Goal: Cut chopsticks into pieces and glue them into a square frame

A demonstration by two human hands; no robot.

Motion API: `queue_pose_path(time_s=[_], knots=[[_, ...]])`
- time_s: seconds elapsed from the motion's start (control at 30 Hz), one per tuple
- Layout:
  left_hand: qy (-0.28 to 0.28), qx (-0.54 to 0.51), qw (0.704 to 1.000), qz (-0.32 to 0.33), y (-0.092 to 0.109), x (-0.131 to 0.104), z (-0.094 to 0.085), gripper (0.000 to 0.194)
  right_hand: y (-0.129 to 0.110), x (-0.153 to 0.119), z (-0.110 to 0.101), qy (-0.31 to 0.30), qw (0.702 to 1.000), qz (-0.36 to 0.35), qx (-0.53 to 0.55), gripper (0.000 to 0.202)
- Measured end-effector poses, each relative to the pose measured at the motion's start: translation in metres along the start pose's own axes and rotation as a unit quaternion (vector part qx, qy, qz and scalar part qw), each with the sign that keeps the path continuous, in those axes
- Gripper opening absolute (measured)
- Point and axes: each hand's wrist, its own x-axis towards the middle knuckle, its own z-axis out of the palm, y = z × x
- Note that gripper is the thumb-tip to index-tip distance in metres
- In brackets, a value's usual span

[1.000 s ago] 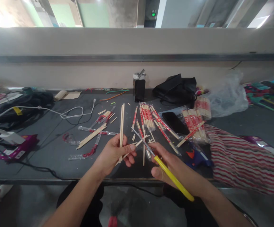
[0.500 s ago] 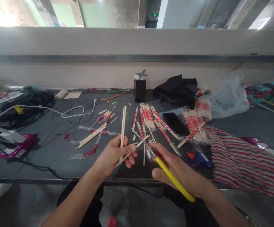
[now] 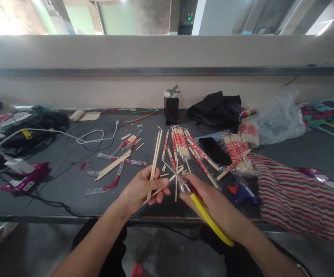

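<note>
My left hand (image 3: 146,188) is closed round several pale wooden chopsticks. Two chopsticks (image 3: 156,157) point up and away from me, while another chopstick (image 3: 171,179) slants to the right under my thumb. My right hand (image 3: 204,198) grips yellow-handled scissors (image 3: 210,219), whose thin metal blades cross the end of the slanted chopstick. My fingers partly hide the far handle. Just beyond the blades lie short cut stick pieces (image 3: 163,168) and chopsticks in red-printed wrappers (image 3: 180,142).
Left of my hands are loose chopsticks (image 3: 113,165) and torn wrappers (image 3: 112,184). A phone (image 3: 214,151), bundled chopsticks (image 3: 238,152) and striped cloth (image 3: 296,196) lie right. A bottle (image 3: 168,93), black bag (image 3: 215,111) and white cable (image 3: 57,131) are farther off.
My right thumb has come in against the scissors, and their handle has swung slightly left. The upright chopsticks in my left hand now lean more to the right.
</note>
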Motion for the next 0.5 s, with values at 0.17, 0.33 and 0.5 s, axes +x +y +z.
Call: queue_pose_path(time_s=[0.17, 0.33, 0.5], knots=[[0.005, -0.003, 1.000, 0.008, -0.003, 0.003, -0.001, 0.040, 0.011, 0.008, 0.007, 0.026, 0.998, -0.044, -0.029, 0.011], [0.021, 0.006, 1.000, 0.015, -0.004, 0.004, -0.003, 0.039, 0.018, 0.011, 0.013, 0.047, 0.997, -0.047, -0.046, 0.017], [0.027, 0.017, 0.999, 0.015, -0.006, 0.005, -0.006, 0.039, 0.028, 0.012, 0.022, 0.080, 0.993, -0.053, -0.073, 0.021]])
